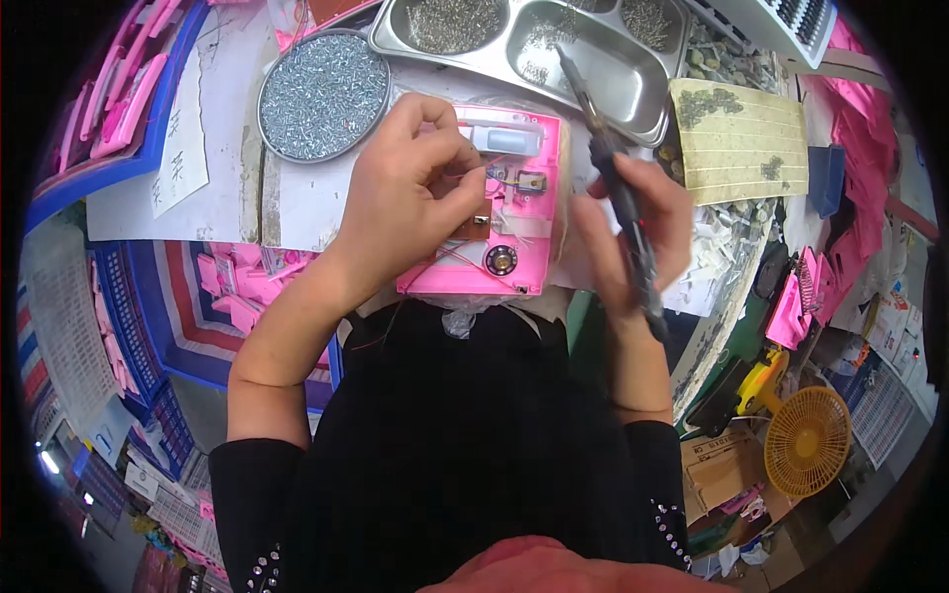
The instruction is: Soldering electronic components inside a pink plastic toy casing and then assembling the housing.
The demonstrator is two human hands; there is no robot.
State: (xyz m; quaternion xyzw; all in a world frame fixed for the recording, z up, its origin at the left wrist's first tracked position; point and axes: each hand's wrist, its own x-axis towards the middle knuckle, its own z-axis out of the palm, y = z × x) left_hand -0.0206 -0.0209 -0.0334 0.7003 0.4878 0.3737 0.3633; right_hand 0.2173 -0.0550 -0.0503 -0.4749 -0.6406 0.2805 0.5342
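Small silvery screws (321,94) fill the round tray (262,111) at the back of the bench, heaped nearly to its rim. Just beside it, to the right, sits a steel tray (638,77) with several compartments: the left one holds a thick layer of tiny metal parts, the small one at the far right has a pile of its own, and the large middle one shows mostly bare metal, with a few loose bits toward its left side. Over at the upper left, a blue bin (148,156) is packed with pink shells (119,109), and below the bench edge a second blue box (183,364) holds more pink pieces (237,287). The pink casing (541,237) lies open right in front of the worker, its inside up, showing a round speaker (501,260), a brown board (477,227) and thin wires. The left hand (410,183) reaches over the casing's left part, thumb and forefinger tips drawn together above the middle of it; I can't make out whether anything is pinched between them. The right hand (664,212), a little blurred, is just off the casing's right side, its fingers closed around a dark, slim tool (615,178) whose thin tip points up over the large steel compartment, away from the casing.
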